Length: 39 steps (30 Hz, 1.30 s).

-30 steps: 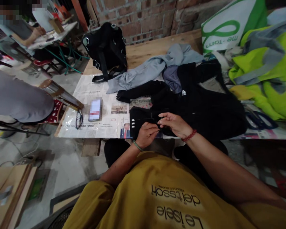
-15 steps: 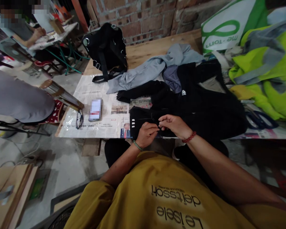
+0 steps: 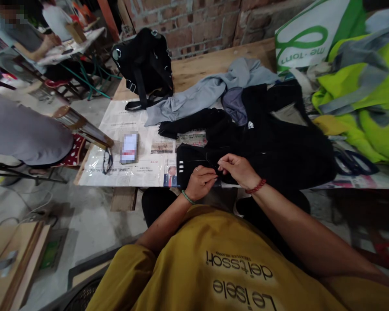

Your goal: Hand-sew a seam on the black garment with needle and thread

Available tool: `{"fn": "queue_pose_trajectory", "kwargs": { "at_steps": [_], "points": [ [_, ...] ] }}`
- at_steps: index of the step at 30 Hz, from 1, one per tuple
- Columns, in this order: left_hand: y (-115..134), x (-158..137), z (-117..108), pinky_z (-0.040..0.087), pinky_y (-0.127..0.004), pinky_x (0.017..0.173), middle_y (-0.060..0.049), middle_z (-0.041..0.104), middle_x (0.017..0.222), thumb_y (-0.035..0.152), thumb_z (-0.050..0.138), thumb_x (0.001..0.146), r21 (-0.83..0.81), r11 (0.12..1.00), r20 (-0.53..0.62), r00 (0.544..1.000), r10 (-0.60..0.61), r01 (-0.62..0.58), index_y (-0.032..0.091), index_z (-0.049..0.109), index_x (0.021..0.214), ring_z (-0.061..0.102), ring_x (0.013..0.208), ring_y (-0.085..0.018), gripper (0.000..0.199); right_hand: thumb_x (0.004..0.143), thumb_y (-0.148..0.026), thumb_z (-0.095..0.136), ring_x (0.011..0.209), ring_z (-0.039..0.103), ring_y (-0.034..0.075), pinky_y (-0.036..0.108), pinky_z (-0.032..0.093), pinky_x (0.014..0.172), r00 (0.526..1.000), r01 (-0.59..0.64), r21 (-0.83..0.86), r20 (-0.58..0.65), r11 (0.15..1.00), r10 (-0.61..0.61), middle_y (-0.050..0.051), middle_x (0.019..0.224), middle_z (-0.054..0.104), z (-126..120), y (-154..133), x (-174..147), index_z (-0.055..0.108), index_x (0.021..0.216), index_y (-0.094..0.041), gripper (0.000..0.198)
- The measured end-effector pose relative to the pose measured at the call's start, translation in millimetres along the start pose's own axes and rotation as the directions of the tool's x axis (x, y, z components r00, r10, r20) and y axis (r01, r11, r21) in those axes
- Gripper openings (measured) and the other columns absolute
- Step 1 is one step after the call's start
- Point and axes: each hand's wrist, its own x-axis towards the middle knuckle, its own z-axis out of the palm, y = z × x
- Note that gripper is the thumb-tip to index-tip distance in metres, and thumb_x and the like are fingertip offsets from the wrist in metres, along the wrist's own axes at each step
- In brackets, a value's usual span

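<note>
A black garment (image 3: 288,138) with a small white emblem lies spread along the table's near edge, its sleeve with white bars reaching left. My left hand (image 3: 201,182), wearing a green bead bracelet, pinches the dark cloth near that edge. Just to its right, my right hand (image 3: 238,170), with a red bracelet, has thumb and forefinger pressed together above the fabric. Whatever is between those fingertips is too small to make out. A thin pale thread (image 3: 210,159) curves over the black cloth beside my fingers. The two hands are close but apart.
Newspaper under clear plastic covers the table (image 3: 142,172). On it are a phone (image 3: 129,147), glasses (image 3: 107,160), a black bag (image 3: 145,65), grey cloth (image 3: 194,97), blue-handled scissors (image 3: 355,163) and yellow-green clothing (image 3: 369,95). A seated person (image 3: 26,129) is at left.
My right hand has shifted slightly up and right, widening the small gap between the fingertips. My left hand stays in nearly the same place.
</note>
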Motion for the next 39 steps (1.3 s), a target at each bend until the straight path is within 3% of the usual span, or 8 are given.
{"fn": "queue_pose_trajectory", "kwargs": {
  "at_steps": [4, 11, 17, 23, 29, 34, 36, 39],
  "points": [
    [-1.3, -0.4, -0.1, 0.046, -0.032, 0.074, -0.006, 0.068, 0.088, 0.02, 0.051, 0.084, 0.005, 1.0, -0.019, 1.0, 0.006, -0.006, 0.017, 0.069, 0.082, 0.057, 0.08, -0.015, 0.018, 0.071, -0.024, 0.054, 0.045, 0.048, 0.007, 0.02, 0.038, 0.047, 0.998, 0.012, -0.116, 0.063, 0.993, -0.005, -0.002, 0.057, 0.058, 1.9, -0.7, 1.0, 0.055, 0.063, -0.017, 0.011],
    [-4.8, -1.4, 2.3, 0.043, -0.034, 0.077, -0.005, 0.069, 0.088, 0.026, 0.054, 0.084, 0.053, 0.999, 0.068, 0.998, 0.002, -0.006, 0.02, 0.07, 0.082, 0.057, 0.08, -0.015, 0.017, 0.07, -0.024, 0.054, 0.046, 0.047, 0.008, 0.021, 0.038, 0.047, 0.999, 0.003, -0.031, -0.046, 1.0, -0.005, -0.002, 0.055, 0.056, 5.0, -2.2, 9.0, 0.053, 0.063, -0.018, 0.01],
    [-2.3, -1.5, -0.6, 0.042, -0.035, 0.079, -0.006, 0.069, 0.09, 0.023, 0.051, 0.084, 0.028, 0.997, -0.022, 0.998, -0.067, 0.068, 0.019, 0.07, 0.083, 0.057, 0.083, -0.016, 0.019, 0.071, -0.026, 0.054, 0.051, 0.049, 0.01, 0.023, 0.038, 0.052, 0.994, 0.101, -0.235, -0.006, 0.967, -0.105, -0.002, 0.056, 0.058, 10.5, 0.6, 4.4, 0.057, 0.063, -0.02, 0.011],
    [-2.4, -1.1, -1.4, 0.04, -0.034, 0.078, -0.005, 0.069, 0.089, 0.024, 0.053, 0.083, 0.036, 0.999, 0.072, 0.997, 0.016, -0.018, 0.02, 0.07, 0.081, 0.057, 0.08, -0.015, 0.017, 0.07, -0.028, 0.053, 0.047, 0.047, 0.009, 0.022, 0.037, 0.049, 0.999, 0.02, -0.07, -0.038, 0.997, -0.023, -0.001, 0.056, 0.056, 9.4, -1.9, 11.1, 0.053, 0.063, -0.019, 0.011],
    [-3.7, -1.8, -2.0, 0.04, -0.034, 0.079, -0.005, 0.069, 0.091, 0.022, 0.051, 0.084, 0.044, 0.996, -0.004, 0.997, -0.08, 0.08, 0.02, 0.07, 0.084, 0.057, 0.085, -0.016, 0.019, 0.069, -0.025, 0.054, 0.057, 0.051, 0.011, 0.023, 0.039, 0.056, 0.992, 0.123, -0.259, 0.007, 0.958, -0.125, -0.001, 0.059, 0.059, 15.5, 2.4, 6.4, 0.056, 0.062, -0.019, 0.009],
    [-0.5, -4.2, -2.9, 0.036, -0.036, 0.082, -0.003, 0.07, 0.09, 0.022, 0.056, 0.081, 0.047, 0.998, 0.162, 0.986, 0.022, -0.03, 0.022, 0.07, 0.082, 0.057, 0.081, -0.015, 0.014, 0.068, -0.026, 0.056, 0.044, 0.045, 0.008, 0.021, 0.035, 0.046, 0.993, 0.024, -0.042, -0.112, 0.999, -0.029, -0.002, 0.053, 0.055, 0.8, -6.3, 23.2, 0.053, 0.062, -0.019, 0.011],
    [0.1, -4.2, -2.7, 0.036, -0.036, 0.082, -0.003, 0.07, 0.09, 0.021, 0.056, 0.081, 0.048, 0.998, 0.165, 0.986, 0.022, -0.03, 0.022, 0.07, 0.081, 0.057, 0.081, -0.015, 0.014, 0.068, -0.027, 0.059, 0.043, 0.044, 0.007, 0.021, 0.035, 0.045, 0.989, 0.024, 0.016, -0.149, 1.0, -0.021, -0.002, 0.053, 0.054, -5.4, -11.3, 27.4, 0.053, 0.062, -0.018, 0.012],
    [-0.5, -2.6, -1.7, 0.039, -0.034, 0.079, -0.004, 0.068, 0.087, 0.021, 0.055, 0.081, 0.025, 1.0, 0.098, 0.995, -0.013, 0.011, 0.021, 0.07, 0.081, 0.056, 0.082, -0.015, 0.015, 0.07, -0.033, 0.062, 0.042, 0.046, 0.006, 0.02, 0.034, 0.042, 0.998, -0.001, 0.106, -0.066, 0.994, 0.008, -0.001, 0.06, 0.059, -11.2, -18.9, 24.3, 0.052, 0.068, -0.018, 0.017]
  ]
}}
